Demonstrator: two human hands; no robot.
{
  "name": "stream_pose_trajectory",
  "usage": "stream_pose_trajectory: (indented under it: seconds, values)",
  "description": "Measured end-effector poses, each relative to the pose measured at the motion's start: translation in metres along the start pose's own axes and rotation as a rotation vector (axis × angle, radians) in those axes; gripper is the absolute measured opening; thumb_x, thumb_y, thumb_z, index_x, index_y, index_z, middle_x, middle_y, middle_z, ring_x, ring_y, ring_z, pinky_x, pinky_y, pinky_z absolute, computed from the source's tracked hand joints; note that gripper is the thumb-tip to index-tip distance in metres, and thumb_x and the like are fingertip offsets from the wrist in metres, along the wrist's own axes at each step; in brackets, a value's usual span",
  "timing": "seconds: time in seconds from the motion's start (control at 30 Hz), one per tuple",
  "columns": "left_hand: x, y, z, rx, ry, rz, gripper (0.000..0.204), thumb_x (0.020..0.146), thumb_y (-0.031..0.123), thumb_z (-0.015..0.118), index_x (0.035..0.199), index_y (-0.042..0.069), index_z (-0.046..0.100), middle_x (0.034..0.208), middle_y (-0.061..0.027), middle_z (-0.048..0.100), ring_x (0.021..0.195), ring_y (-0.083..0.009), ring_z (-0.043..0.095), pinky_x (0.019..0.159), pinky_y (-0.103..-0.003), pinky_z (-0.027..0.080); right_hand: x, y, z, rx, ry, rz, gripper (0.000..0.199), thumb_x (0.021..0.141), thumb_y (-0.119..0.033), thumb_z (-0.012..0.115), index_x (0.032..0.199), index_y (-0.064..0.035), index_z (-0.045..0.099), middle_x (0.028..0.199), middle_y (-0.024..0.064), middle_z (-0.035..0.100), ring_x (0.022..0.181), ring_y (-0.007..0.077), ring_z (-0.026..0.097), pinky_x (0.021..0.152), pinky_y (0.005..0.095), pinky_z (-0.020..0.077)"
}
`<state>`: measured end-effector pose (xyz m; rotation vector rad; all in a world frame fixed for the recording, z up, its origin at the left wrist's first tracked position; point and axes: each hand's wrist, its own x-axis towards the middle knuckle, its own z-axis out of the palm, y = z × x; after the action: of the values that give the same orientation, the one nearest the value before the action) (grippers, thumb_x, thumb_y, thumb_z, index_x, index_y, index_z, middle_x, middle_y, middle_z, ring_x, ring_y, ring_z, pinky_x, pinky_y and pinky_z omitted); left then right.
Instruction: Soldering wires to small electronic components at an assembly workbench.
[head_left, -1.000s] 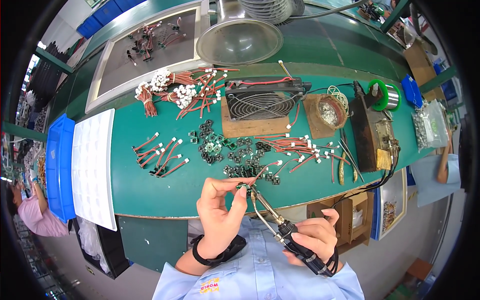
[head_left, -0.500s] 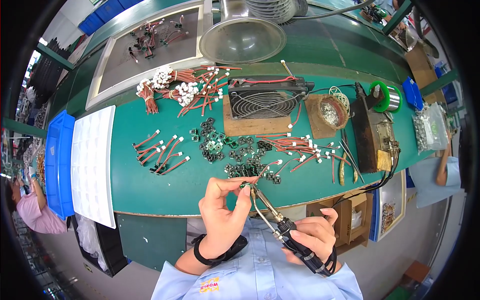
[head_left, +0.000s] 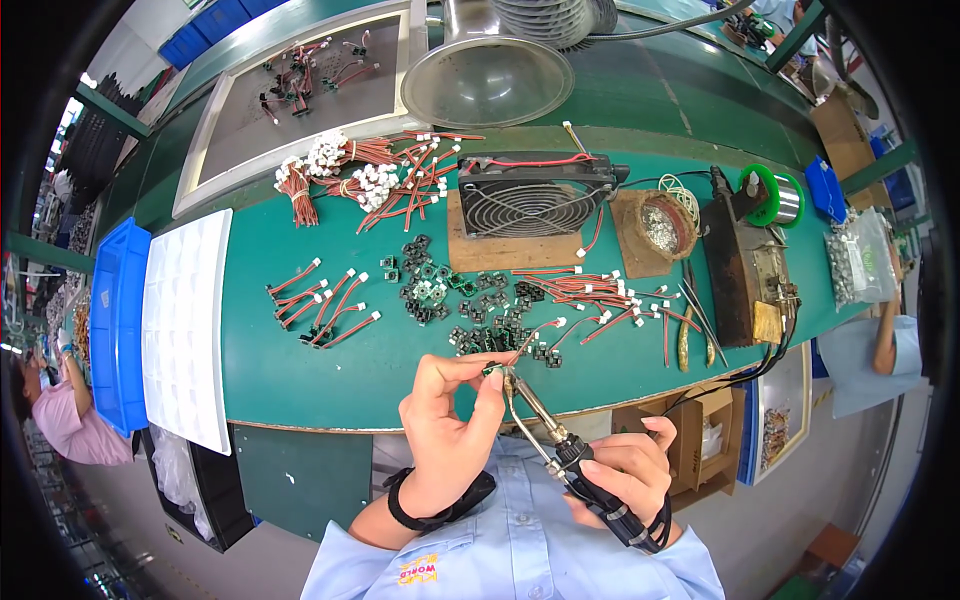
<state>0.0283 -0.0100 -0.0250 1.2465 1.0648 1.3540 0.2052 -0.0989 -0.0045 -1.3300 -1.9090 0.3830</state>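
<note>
My left hand (head_left: 455, 415) pinches a small green circuit board (head_left: 491, 369) between thumb and fingertips, above the near edge of the mat. A red-and-black wire lead with a white plug (head_left: 557, 323) runs from the pinch toward the mat; its inner end is hidden by the fingers. My right hand (head_left: 635, 472) is closed around the black handle of a soldering iron (head_left: 574, 453) with a thin metal tube along its barrel. The iron's tip meets the board beside my left fingertips; the exact contact is too small to make out.
Small black-and-green parts (head_left: 425, 290) are heaped ahead, with loose wire leads (head_left: 590, 290) to their right. Finished-looking leads (head_left: 325, 305) lie left. Behind stand a black fan (head_left: 535, 200) and a tin of solder scraps (head_left: 662, 225). Tweezers (head_left: 703, 308), a soldering station (head_left: 735, 265) and a solder spool (head_left: 775, 197) are right.
Both hands, the board and the soldering iron stay almost in place; the view has shifted very slightly. At the far left, another person's hand and arm have moved a little.
</note>
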Motion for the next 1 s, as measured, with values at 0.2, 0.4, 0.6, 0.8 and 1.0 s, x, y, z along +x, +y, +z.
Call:
stream_pose_trajectory:
  seconds: [0.2, 0.4, 0.6, 0.8, 1.0]
  values:
    - [0.0001, 0.0016, 0.0007, -0.001, 0.004, -0.006, 0.015, 0.083, -0.005, 0.057, 0.087, -0.001, 0.044, 0.095, -0.0179, 0.066, 0.067, -0.0080, 0.054, 0.060, -0.022, 0.046, -0.0018, -0.0003, 0.0020, -0.022, 0.003, -0.011, 0.039, 0.057, -0.023, 0.079, 0.094, -0.0191, 0.067, 0.082, -0.0023, 0.062, 0.080, 0.0133, 0.061, 0.091, 0.0381, 0.0274]
    - [0.0000, 0.0021, 0.0015, -0.006, 0.008, -0.005, 0.014, 0.083, -0.005, 0.057, 0.088, -0.001, 0.044, 0.095, -0.0178, 0.066, 0.068, -0.0077, 0.054, 0.061, -0.021, 0.045, -0.0045, -0.0016, 0.0031, -0.059, -0.002, -0.023, 0.036, 0.060, -0.025, 0.077, 0.094, -0.0189, 0.066, 0.082, -0.0021, 0.062, 0.080, 0.0132, 0.061, 0.094, 0.0374, 0.0253]
    - [-0.0006, 0.0034, 0.0011, -0.014, 0.012, -0.008, 0.014, 0.083, -0.005, 0.056, 0.089, -0.001, 0.044, 0.097, -0.0179, 0.065, 0.070, -0.0075, 0.054, 0.061, -0.020, 0.045, -0.0042, -0.0031, 0.0030, -0.069, 0.002, -0.036, 0.039, 0.059, -0.024, 0.078, 0.095, -0.0179, 0.065, 0.079, -0.0014, 0.062, 0.078, 0.0150, 0.061, 0.094, 0.0392, 0.0260]
    - [-0.0007, 0.0045, 0.0005, -0.012, 0.013, 0.001, 0.014, 0.083, -0.005, 0.056, 0.089, -0.001, 0.044, 0.098, -0.0179, 0.065, 0.071, -0.0074, 0.054, 0.062, -0.020, 0.044, -0.0043, -0.0043, 0.0022, -0.064, 0.000, -0.043, 0.045, 0.057, -0.023, 0.080, 0.097, -0.0155, 0.061, 0.075, -0.0005, 0.060, 0.075, 0.0189, 0.062, 0.090, 0.0441, 0.0285]
    - [-0.0012, 0.0010, 0.0000, 0.019, 0.010, 0.051, 0.015, 0.083, -0.005, 0.058, 0.091, 0.000, 0.045, 0.098, -0.0175, 0.065, 0.070, -0.0082, 0.054, 0.063, -0.021, 0.045, -0.0046, -0.0041, 0.0009, -0.058, 0.004, -0.022, 0.037, 0.058, -0.024, 0.079, 0.093, -0.0182, 0.067, 0.079, -0.0017, 0.063, 0.079, 0.0129, 0.061, 0.096, 0.0366, 0.0252]
